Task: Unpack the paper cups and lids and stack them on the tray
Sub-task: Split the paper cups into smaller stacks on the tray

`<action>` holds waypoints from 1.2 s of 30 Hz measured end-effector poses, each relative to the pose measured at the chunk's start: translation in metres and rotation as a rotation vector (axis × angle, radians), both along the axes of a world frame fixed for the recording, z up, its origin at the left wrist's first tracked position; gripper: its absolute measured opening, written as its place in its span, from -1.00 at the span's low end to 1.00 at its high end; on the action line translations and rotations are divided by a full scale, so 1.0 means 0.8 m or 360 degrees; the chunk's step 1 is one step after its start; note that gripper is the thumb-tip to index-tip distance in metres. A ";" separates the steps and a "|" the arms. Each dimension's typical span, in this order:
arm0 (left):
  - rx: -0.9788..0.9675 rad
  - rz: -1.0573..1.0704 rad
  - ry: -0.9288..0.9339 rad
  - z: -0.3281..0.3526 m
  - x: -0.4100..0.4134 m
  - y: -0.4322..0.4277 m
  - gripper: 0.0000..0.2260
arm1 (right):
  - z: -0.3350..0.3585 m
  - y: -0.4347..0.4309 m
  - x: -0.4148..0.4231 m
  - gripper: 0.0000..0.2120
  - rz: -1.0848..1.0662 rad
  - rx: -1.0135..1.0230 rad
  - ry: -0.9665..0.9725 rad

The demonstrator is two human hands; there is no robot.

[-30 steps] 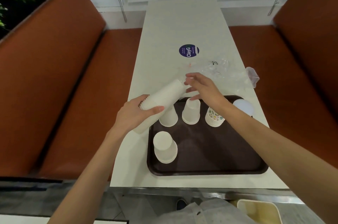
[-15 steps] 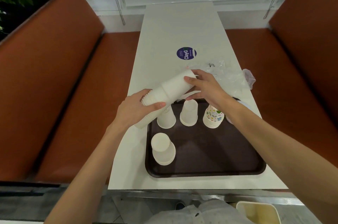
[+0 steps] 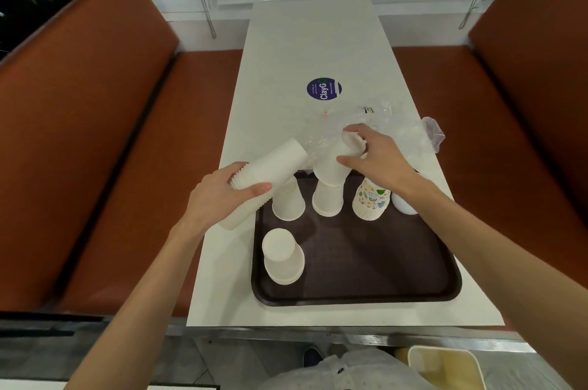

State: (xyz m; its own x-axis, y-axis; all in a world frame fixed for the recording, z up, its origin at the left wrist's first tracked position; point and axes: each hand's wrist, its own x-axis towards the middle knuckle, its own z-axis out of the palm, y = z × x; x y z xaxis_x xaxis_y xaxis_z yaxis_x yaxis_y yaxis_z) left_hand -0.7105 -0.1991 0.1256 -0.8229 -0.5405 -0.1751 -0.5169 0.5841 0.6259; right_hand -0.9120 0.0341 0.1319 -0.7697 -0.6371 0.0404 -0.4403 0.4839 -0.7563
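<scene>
Left hand (image 3: 222,195) wrapped around sleeve of nested white cups (image 3: 267,173), held tilted over left rim of tray (image 3: 356,262). Right hand (image 3: 378,157) pinching small cup stack (image 3: 337,163), tilted, lower end touching top of upside-down cup (image 3: 327,198) on tray. Also on tray: 2 more inverted white cup stacks (image 3: 288,201) (image 3: 281,254), printed cup stack (image 3: 370,198), white lid (image 3: 402,203) at right edge. Crumpled clear plastic wrap (image 3: 391,125) on surface (image 3: 311,49) behind tray
</scene>
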 end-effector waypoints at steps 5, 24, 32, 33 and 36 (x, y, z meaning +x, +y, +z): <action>0.0024 -0.0006 0.0003 -0.002 -0.002 0.002 -0.23 | -0.018 -0.018 0.015 -0.42 0.0233 0.0452 0.0252; 0.0008 -0.0069 -0.0013 0.004 -0.010 0.011 -0.25 | 0.014 -0.041 0.033 -0.63 0.0055 -0.0302 -0.0695; -0.0088 -0.0206 -0.0086 0.017 -0.021 0.028 -0.15 | 0.022 -0.040 0.043 -0.62 0.0134 -0.0359 -0.0817; -0.0113 -0.0211 -0.0094 0.018 -0.021 0.027 -0.14 | 0.022 -0.038 0.042 -0.63 0.0138 -0.0366 -0.0813; -0.0095 -0.0206 -0.0058 0.021 -0.023 0.027 -0.15 | 0.025 -0.035 0.039 -0.64 0.0167 -0.0399 -0.0773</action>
